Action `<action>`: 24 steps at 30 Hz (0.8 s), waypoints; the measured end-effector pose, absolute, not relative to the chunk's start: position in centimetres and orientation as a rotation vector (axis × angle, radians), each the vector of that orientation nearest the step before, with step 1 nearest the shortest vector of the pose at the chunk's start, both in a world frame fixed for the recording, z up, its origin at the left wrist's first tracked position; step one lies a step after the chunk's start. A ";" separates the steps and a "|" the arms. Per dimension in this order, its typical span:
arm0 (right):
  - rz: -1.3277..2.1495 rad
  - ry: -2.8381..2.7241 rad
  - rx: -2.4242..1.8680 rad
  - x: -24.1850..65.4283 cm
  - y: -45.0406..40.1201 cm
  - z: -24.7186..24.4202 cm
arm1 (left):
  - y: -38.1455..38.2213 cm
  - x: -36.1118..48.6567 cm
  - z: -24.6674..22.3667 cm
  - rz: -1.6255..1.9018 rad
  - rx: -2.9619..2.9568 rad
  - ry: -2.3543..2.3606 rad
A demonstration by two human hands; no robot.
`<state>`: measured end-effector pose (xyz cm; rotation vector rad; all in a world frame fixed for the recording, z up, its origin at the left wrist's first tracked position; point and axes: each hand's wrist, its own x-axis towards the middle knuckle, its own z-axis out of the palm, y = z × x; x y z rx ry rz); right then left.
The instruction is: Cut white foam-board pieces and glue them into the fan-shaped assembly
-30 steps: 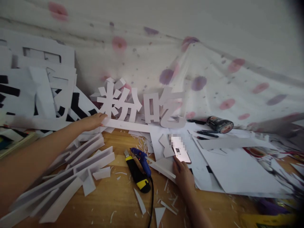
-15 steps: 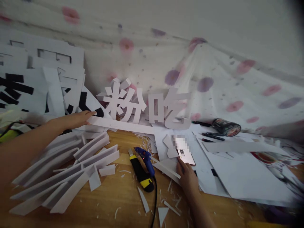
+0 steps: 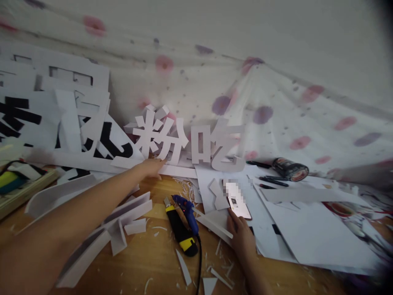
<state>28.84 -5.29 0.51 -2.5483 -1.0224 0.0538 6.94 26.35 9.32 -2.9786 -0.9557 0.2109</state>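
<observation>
My left hand (image 3: 152, 167) reaches across the table to a long white foam-board strip (image 3: 181, 171), its fingers apart over the strip at the foot of an upright white cut-out character (image 3: 148, 133). Whether it presses the strip or only rests there, I cannot tell. Beside it stands a second white character (image 3: 201, 144). My right hand (image 3: 242, 237) lies by the lower end of a lit phone (image 3: 240, 204), fingertips at its edge, fingers outstretched. A folded white strip (image 3: 215, 226) ends against this hand. Between the hands lie a blue glue gun (image 3: 188, 213) and a black-yellow utility knife (image 3: 180, 229).
Bent white strips (image 3: 89, 250) lie under my left forearm. Cut-out sheets (image 3: 80, 94) lean at the back left. Pens (image 3: 274, 180), a dark jar (image 3: 290, 169) and white sheets (image 3: 313, 229) lie on the right. The glue gun's cord (image 3: 199, 266) runs to the front edge.
My left hand has moved right along the strip, from its left end to below the cut-out character. My right hand stays by the phone. The view has shifted slightly.
</observation>
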 end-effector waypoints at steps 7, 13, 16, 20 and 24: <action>0.061 -1.039 -2.538 28.8 -5.4 0.5 | 26.9 6.2 9.2 0.174 -2.961 -0.883; 0.034 -1.030 -2.514 28.9 -5.3 0.3 | 28.7 2.5 10.5 0.168 -2.930 -0.939; 0.042 -1.040 -2.499 28.9 -5.4 0.3 | 29.8 0.0 11.0 0.182 -2.895 -1.024; 0.072 -1.011 -2.542 28.8 -5.3 0.6 | 31.0 -2.8 11.5 0.187 -2.834 -1.145; 0.090 -1.010 -2.533 28.7 -5.3 0.9 | 31.7 -5.1 11.9 0.189 -2.780 -1.259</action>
